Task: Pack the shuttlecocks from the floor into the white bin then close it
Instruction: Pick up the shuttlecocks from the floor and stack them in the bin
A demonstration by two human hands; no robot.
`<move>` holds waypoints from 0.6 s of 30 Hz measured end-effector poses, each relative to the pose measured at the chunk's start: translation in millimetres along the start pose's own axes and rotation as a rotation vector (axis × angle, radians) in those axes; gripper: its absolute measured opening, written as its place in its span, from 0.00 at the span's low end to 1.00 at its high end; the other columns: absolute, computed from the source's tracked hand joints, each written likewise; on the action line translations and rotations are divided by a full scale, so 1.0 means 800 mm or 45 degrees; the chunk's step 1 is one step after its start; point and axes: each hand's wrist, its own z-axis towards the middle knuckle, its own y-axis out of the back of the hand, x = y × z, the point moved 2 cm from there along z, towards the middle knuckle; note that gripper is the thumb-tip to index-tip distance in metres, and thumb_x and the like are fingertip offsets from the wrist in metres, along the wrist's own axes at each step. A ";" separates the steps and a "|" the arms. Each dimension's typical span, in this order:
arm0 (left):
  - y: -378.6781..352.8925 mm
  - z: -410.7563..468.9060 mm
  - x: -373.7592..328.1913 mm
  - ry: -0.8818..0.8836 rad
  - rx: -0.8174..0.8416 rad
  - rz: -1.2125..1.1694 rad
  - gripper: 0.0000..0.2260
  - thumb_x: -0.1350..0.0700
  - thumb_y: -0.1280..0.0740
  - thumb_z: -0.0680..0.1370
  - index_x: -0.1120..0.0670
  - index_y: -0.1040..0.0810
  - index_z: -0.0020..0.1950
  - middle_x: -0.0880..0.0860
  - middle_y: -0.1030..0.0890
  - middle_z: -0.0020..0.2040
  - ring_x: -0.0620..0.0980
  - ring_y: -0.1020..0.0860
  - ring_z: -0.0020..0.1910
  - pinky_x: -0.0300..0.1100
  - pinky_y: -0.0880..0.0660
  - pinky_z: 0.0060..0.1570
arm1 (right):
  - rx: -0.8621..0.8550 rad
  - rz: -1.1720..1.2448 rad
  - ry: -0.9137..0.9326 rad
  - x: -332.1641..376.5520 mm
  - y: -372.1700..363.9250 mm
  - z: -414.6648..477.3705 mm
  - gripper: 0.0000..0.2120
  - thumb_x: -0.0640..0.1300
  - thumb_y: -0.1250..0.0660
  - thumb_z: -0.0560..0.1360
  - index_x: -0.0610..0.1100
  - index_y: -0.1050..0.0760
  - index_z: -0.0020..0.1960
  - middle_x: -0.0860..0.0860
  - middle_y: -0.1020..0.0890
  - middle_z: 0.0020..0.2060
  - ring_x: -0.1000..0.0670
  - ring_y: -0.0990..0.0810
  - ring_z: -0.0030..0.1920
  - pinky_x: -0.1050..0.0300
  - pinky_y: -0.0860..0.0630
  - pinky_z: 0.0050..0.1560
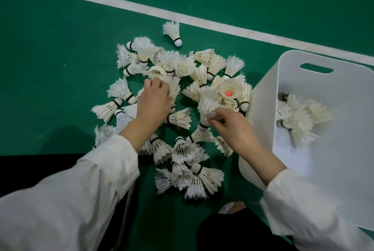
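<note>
Several white feather shuttlecocks (182, 72) lie in a loose pile on the green floor. My left hand (154, 99) reaches into the pile's middle, its fingers closing on the feathers of a shuttlecock (174, 86). My right hand (232, 123) pinches the feathers of another shuttlecock (206, 111) that stands cork down. The open white bin (283, 96) stands at the right, touching the pile, with several shuttlecocks (299, 119) inside. One shuttlecock (229, 90) beside the bin shows a red cork. A single shuttlecock (173, 33) lies apart at the top.
A white court line (121, 3) runs diagonally across the green floor above the pile. The bin's far wall has a handle slot (316, 68). My dark-clothed knees (232, 230) are at the bottom edge, with a dark area at the lower left.
</note>
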 end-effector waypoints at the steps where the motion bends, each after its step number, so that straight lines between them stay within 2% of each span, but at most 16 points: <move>1: 0.004 -0.004 -0.002 0.034 0.014 -0.117 0.08 0.54 0.37 0.77 0.59 0.25 0.50 0.56 0.26 0.51 0.55 0.33 0.55 0.47 0.29 0.48 | -0.002 0.018 0.014 0.001 0.001 -0.001 0.06 0.47 0.38 0.77 0.47 0.24 0.49 0.55 0.21 0.44 0.50 0.22 0.45 0.46 0.24 0.49; 4: 0.016 -0.013 -0.007 0.195 0.113 -0.545 0.07 0.54 0.34 0.75 0.57 0.27 0.43 0.52 0.25 0.39 0.52 0.27 0.43 0.44 0.32 0.37 | -0.003 0.049 0.033 0.003 0.004 -0.005 0.07 0.47 0.37 0.77 0.45 0.23 0.49 0.54 0.20 0.44 0.50 0.22 0.46 0.47 0.24 0.48; 7: 0.025 -0.024 -0.011 0.410 0.292 -1.074 0.08 0.54 0.35 0.77 0.57 0.30 0.43 0.52 0.26 0.39 0.48 0.26 0.30 0.45 0.26 0.36 | -0.016 0.073 0.014 0.002 0.005 -0.007 0.07 0.47 0.38 0.77 0.47 0.23 0.50 0.53 0.18 0.46 0.49 0.21 0.47 0.46 0.23 0.49; 9: 0.019 -0.033 -0.013 0.598 0.354 -1.481 0.06 0.57 0.36 0.78 0.59 0.30 0.47 0.56 0.25 0.46 0.48 0.24 0.32 0.41 0.24 0.37 | -0.033 0.072 0.017 0.001 0.006 -0.008 0.06 0.47 0.38 0.77 0.48 0.23 0.49 0.55 0.20 0.44 0.50 0.22 0.47 0.47 0.23 0.48; 12: 0.000 -0.046 -0.011 0.896 0.324 -1.788 0.10 0.58 0.38 0.79 0.62 0.31 0.57 0.59 0.25 0.52 0.47 0.26 0.37 0.35 0.26 0.33 | -0.035 0.077 0.028 0.002 0.007 -0.008 0.06 0.46 0.38 0.77 0.47 0.23 0.49 0.55 0.21 0.43 0.50 0.22 0.46 0.49 0.24 0.48; 14: -0.008 -0.049 -0.009 1.094 0.289 -1.933 0.08 0.57 0.41 0.80 0.60 0.29 0.55 0.57 0.25 0.50 0.46 0.27 0.37 0.34 0.28 0.30 | -0.026 0.075 0.028 0.003 0.007 -0.007 0.07 0.45 0.38 0.77 0.45 0.23 0.50 0.51 0.19 0.46 0.49 0.22 0.47 0.48 0.24 0.49; 16: -0.011 -0.049 -0.006 1.301 0.253 -2.129 0.06 0.55 0.42 0.81 0.56 0.28 0.48 0.54 0.23 0.47 0.48 0.23 0.40 0.38 0.25 0.33 | -0.023 0.070 0.037 0.002 0.007 -0.007 0.08 0.45 0.38 0.77 0.44 0.23 0.51 0.50 0.19 0.47 0.49 0.22 0.48 0.47 0.24 0.50; 18: -0.008 -0.048 -0.005 1.489 0.225 -2.379 0.08 0.54 0.40 0.80 0.57 0.26 0.52 0.54 0.19 0.49 0.50 0.20 0.44 0.41 0.21 0.31 | -0.028 0.065 0.044 0.002 0.006 -0.007 0.08 0.44 0.38 0.77 0.44 0.23 0.51 0.50 0.19 0.48 0.49 0.22 0.48 0.47 0.24 0.50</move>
